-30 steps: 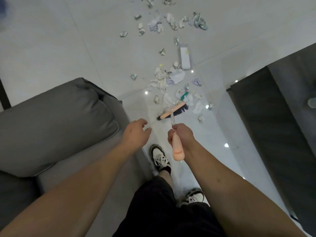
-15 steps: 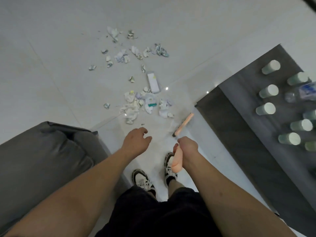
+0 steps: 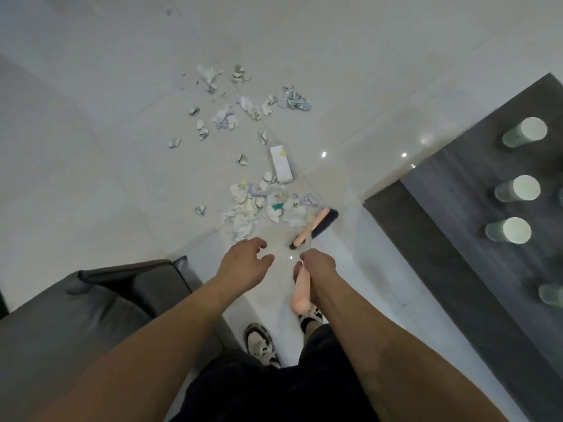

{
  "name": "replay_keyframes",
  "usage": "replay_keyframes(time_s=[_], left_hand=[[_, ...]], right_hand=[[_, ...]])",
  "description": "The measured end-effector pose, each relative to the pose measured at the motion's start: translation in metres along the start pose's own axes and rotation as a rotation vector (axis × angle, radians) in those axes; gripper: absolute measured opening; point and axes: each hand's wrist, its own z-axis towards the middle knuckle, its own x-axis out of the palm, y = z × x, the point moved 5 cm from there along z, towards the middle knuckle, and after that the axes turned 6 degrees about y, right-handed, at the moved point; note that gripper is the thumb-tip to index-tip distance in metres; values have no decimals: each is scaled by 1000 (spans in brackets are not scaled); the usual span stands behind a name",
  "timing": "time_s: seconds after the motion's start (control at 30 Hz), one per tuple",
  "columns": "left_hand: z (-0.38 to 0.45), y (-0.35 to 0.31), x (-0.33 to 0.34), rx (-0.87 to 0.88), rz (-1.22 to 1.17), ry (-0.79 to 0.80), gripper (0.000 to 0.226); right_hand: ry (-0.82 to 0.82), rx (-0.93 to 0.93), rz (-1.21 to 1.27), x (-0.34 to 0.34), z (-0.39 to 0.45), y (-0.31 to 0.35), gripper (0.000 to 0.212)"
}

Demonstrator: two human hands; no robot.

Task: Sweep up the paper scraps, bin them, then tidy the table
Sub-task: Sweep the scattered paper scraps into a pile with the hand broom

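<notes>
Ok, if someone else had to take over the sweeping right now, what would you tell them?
Right hand grips the broom handle; left hand is free, fingers loosely open.
Broom head is down at the right edge of the near scrap pile.
More paper scraps and a small white box lie further out on the floor.
Nothing binned as far as this view shows; no bin or dustpan in view.
Left: gather everything, bin it, then tidy the cups on the table.

Dim, cool indoor light. Small ceiling-light glints speckle the glossy floor (image 3: 91, 178) at right centre. Wide-angle distortion bends the edges, and the far-right cups (image 3: 518, 188) look soft.
</notes>
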Motion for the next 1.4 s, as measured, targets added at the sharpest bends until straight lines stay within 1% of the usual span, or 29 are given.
replay_keyframes(time_s=[0.1, 0.2, 0.3, 0.47, 0.6, 0.67, 0.73, 0.87, 0.97, 1.07, 1.13, 1.2, 1.27, 1.33, 1.4], left_hand=[[9, 0, -14, -5, -27, -14, 41], [15, 12, -29, -32, -51, -18, 42], [15, 34, -42, -73, -54, -17, 43], [16, 78, -62, -103, -94, -13, 44], [17, 107, -81, -75, -117, 11, 47], [20, 120, -94, -49, -149, 1, 48], [23, 132, -109, -47, -196, -30, 48], [24, 160, -129, -73, -283, -82, 46], [18, 184, -138, -129, -366, -130, 45], [10, 206, -142, -223, -430, -188, 45], [5, 217, -141, -304, -462, -226, 46], [0, 222, -139, -389, -519, -269, 46], [-8, 220, -133, -481, -556, -332, 45], [-14, 205, -124, -563, -603, -356, 45], [-16, 178, -116, -596, -640, -334, 47]], right_hand=[[86, 17, -38, 30, 5, 29, 3], [124, 15, -74, 49, 8, 47, 6], [110, 30, -116, 68, -1, 46, 10], [52, 57, -254, 91, -28, 11, 17], [-26, 126, -430, 108, -59, -26, 7], [-8, 202, -523, 121, -72, -45, 14], [19, 222, -613, 133, -77, -66, 24], [9, 186, -695, 152, -79, -94, 22], [135, 174, -801, 174, -71, -99, 34], [212, 181, -974, 193, -69, -92, 47], [229, 163, -1068, 203, -67, -79, 38], [234, 89, -1215, 208, -63, -58, 24], [264, 65, -1302, 208, -57, -36, 19], [290, 72, -1375, 206, -54, -14, 14], [309, 86, -1441, 203, -56, 8, 13]])
